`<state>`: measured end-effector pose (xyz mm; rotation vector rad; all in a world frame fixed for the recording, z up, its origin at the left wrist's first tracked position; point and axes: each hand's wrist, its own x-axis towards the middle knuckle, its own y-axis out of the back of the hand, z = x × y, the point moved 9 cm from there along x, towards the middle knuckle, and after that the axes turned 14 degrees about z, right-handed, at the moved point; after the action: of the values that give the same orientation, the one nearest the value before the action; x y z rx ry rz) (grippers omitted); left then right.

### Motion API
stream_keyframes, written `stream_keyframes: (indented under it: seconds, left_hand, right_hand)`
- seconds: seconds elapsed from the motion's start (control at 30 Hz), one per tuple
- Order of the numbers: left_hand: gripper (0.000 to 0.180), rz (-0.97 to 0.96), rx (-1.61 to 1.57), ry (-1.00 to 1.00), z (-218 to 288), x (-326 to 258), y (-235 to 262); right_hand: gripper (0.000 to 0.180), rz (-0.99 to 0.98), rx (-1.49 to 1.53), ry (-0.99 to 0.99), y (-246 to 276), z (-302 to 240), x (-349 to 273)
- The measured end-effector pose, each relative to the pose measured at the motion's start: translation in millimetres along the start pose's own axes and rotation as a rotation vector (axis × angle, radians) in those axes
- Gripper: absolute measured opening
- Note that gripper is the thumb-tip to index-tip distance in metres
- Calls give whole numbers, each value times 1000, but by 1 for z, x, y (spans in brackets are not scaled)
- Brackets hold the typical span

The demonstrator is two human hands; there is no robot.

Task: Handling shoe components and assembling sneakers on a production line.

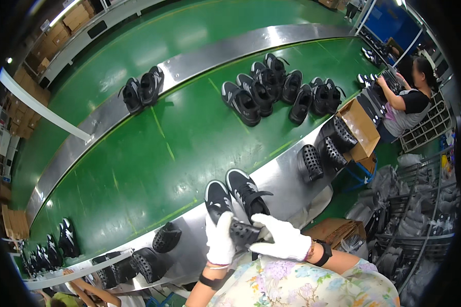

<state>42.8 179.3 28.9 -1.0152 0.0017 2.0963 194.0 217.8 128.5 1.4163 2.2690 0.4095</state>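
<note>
L hand [221, 239] grips perforated blk shoe form [244, 233]; R hand [281, 238] at its end, grip unclear. Prob. light, stiff; best held by sides.

Glossy green belt [189, 153] with yellow line marks runs along a far, polished metal ledge [225, 47]. Open brown cardboard box [362, 132] at right; beyond it, a co-worker [412, 107] in grey and black. Grey metal-barred rack [420, 237], lower right. Brown cardboard cartons [77, 18], upper left.

passable: mid green belt [138, 169] | ahead: shoe pair [246, 196] | right: perforated black forms [310, 162], cardboard box [363, 139]
</note>
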Motion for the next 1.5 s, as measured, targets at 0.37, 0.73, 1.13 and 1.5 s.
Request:
stream_keyframes:
  seconds: [0.37, 0.73, 1.13, 1.5]
  left_hand:
    - [38, -291, 1116, -1507, -20, -34, -95]
    - [23, -256, 1360, -1050, 23, 49, -93]
    - [34, -336, 1255, -879, 16, 59, -65]
    - [30, -558, 1055, -92, 21, 107, -87]
  right_hand:
    - [30, 508, 68, -322, 103, 131, -32]
    - [35, 32, -268, -65, 57, 41, 0]
    - [34, 131, -564, -104, 38, 53, 41]
    - [39, 338, -450, -182, 56, 75, 84]
